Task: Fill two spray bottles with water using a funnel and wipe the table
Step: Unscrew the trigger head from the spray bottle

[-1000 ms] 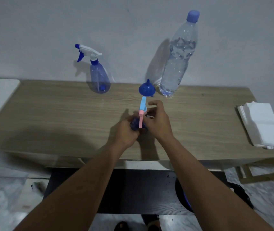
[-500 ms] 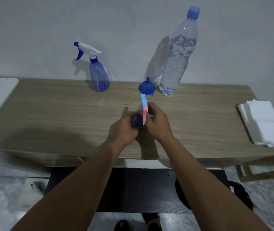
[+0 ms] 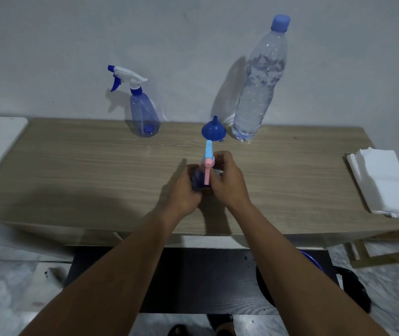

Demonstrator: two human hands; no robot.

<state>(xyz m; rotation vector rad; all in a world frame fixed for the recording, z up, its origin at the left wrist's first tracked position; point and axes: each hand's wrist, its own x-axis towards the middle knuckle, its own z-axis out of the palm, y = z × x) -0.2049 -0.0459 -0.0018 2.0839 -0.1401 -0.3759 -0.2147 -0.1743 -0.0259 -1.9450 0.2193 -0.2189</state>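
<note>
Frame centre, nearest: I see both hands meeting on the small spray bottle (image 3: 197,179), which stands on the worktop (image 3: 72,170). The left hand (image 3: 185,190) is wrapped around the dark blue body, fingers closed on it, presumably to stop it turning. The right hand (image 3: 227,180) curls around the neck just under the pink-and-blue trigger head (image 3: 207,163), fingertips pinched at the collar. My reading: the head is being unscrewed so the neck is free for the funnel. Whether the thread is loose yet, I cannot tell.

Just beyond the hands, centre: blue funnel (image 3: 213,131) sits mouth down, spout up, on the worktop. Stable that way, and close enough to grab once the head is off.

Right of the funnel, near the wall: tall water bottle (image 3: 260,88), upright, blue cap on, water in it. It is the supply, not yet opened.

Upper left of centre, back edge of the worktop: second spray bottle (image 3: 142,112), white-and-blue trigger fitted, body looks empty. Waiting its turn.

Right edge of the frame: stack of white tissues (image 3: 385,180), lying flat, well apart from the bottles, probably kept dry for the wipe.

Progress estimate: early; neither bottle filled.
</note>
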